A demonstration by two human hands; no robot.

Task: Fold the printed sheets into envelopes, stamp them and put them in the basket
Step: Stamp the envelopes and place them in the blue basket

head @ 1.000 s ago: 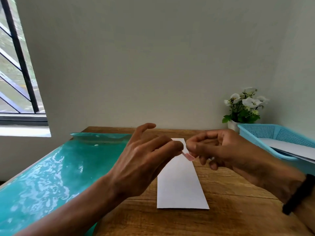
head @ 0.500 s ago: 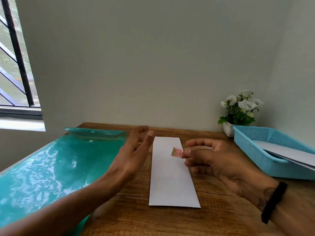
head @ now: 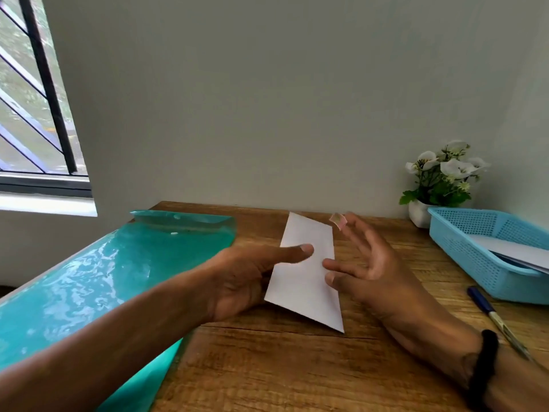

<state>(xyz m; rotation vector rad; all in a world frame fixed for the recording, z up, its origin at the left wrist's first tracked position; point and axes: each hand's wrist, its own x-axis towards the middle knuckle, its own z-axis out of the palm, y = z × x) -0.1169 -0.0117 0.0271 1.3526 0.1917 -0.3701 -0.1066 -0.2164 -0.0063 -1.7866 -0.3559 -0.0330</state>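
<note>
Two hands at folded envelope [head: 306, 272] on tabletop [head: 297, 367] | left hand [head: 249, 278] pinches its edge | right hand [head: 365, 263] spread, stamp [head: 338, 220] on fingertip | risk: stamp may drop or stick crooked.

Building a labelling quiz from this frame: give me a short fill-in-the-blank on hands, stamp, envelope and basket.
1. The small pink stamp sticks to a fingertip of the ____ hand.
2. The left hand holds the white envelope, its ____ pressed on top.
3. The blue basket already contains white ____.
4. A ____ lies on the wooden desk near the basket.

Missing words: right; thumb; paper; pen
</note>
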